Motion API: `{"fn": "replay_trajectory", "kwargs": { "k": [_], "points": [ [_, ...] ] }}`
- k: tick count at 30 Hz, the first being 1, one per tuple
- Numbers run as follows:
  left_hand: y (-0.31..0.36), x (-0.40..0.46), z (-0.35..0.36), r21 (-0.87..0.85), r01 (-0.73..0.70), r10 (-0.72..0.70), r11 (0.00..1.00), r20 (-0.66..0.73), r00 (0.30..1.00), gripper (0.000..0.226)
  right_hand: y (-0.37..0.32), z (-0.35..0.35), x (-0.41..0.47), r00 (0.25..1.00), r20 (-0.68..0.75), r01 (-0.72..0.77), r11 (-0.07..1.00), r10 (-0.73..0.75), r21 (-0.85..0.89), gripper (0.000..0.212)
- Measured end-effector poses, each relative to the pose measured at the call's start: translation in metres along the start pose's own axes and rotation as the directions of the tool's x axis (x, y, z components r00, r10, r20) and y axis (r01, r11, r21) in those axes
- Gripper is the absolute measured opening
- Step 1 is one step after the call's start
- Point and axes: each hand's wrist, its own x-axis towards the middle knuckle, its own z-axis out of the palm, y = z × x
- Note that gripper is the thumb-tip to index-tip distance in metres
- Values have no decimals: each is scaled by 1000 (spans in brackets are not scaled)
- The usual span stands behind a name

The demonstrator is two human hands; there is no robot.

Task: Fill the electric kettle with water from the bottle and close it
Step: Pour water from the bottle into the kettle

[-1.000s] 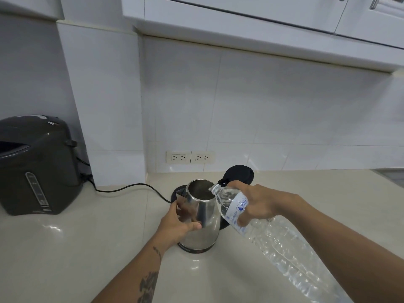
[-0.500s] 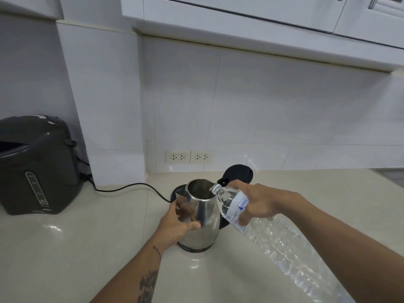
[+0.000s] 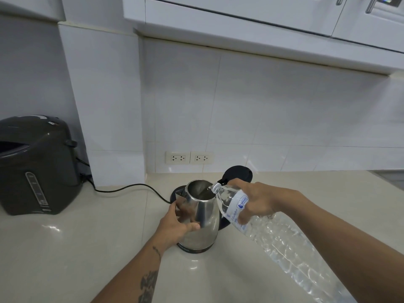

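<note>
Just below the centre of the frame, the steel kettle [image 3: 200,217] stands on the pale counter [image 3: 65,248], its black lid [image 3: 238,174] swung up and open behind the mouth. At lower right, the right hand [image 3: 256,201] is wrapped around the upper part of the clear water bottle [image 3: 273,235], which is tipped so that its uncapped neck rests at the kettle's rim; the left hand [image 3: 176,224] is closed against the kettle's side near the spout, steadying it. Pouring appears to be under way, though no stream can be made out. Several risks follow from this pose. Because the neck sits right at the rim, a small drift of the bottle toward the right of the frame would likely send water down the outer wall onto the counter. Thin, soft plastic may buckle under the grip and surge. A large, heavy bottle held near one end could also swing, and the water level inside the kettle is not visible, so overfilling is possible.
</note>
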Motion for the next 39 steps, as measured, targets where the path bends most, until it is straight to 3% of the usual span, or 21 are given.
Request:
{"fn": "replay_trajectory", "kwargs": {
  "k": [39],
  "points": [
    [-6,0,0,-26,6,-6,1000,7,1000,100,-18,-4,-2,998,36,-47,997,49,-68,101]
  ]
}}
